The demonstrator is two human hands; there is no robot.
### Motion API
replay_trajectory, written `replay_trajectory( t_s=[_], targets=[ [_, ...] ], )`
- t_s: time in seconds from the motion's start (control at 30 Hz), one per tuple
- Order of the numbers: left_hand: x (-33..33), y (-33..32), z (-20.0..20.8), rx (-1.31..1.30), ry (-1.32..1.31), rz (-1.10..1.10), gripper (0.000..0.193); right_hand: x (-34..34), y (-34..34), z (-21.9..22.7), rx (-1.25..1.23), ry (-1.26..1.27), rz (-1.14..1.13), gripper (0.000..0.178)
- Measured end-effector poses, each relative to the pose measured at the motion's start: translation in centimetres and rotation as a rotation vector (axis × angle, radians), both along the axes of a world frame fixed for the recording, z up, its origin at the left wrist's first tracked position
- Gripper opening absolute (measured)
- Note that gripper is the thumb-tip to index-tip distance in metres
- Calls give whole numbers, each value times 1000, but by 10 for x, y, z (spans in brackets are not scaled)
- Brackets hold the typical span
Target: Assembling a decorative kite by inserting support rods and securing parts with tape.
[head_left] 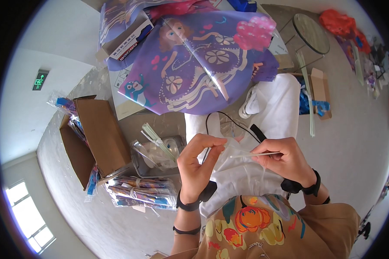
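Above my white-trousered lap, my right hand [285,157] pinches a thin white rod [243,155], which points left toward the other hand. My left hand [196,166] is closed in a pinch at the edge of what looks like a clear, thin plastic piece [233,143]; its outline is hard to make out. The rod's left end lies just below this clear piece, and I cannot tell whether they touch. Beyond my knees spreads a large purple sheet [199,69] printed with a cartoon girl, hearts and balloons.
To the left stand an open cardboard box [103,134], a grey bin [139,166] with a rod bundle [157,140], and bagged printed bundles [140,192]. A round stool [311,32], long pale rods [307,99] and a smaller box [320,93] are at right.
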State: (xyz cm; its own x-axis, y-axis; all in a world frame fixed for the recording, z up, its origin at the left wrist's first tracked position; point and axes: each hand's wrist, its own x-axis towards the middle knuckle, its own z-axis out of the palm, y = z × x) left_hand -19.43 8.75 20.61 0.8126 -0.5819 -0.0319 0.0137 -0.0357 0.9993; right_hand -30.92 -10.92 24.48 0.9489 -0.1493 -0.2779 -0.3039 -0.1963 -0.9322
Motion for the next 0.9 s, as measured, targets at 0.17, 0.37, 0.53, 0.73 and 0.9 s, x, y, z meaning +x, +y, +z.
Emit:
replay_trajectory(
  t_s=[0.17, 0.37, 0.53, 0.73, 0.9],
  targets=[
    [2, -2, 6, 79, -120, -13, 16, -3, -1, -1, -127, -40, 28, 6],
    [4, -1, 12, 122, -105, -36, 17, -4, -4, 6, -370, -115, 95, 9],
    [4, 0, 18, 169, -191, -65, 16, -7, 1, 5, -563, -254, 99, 10],
    [1, -1, 21, 203, -237, -49, 14, -10, 1, 15, -750, -315, 174, 19],
    [-1, 1, 18, 181, -170, -76, 16, -7, 0, 21, -755, -314, 182, 14]
  ],
)
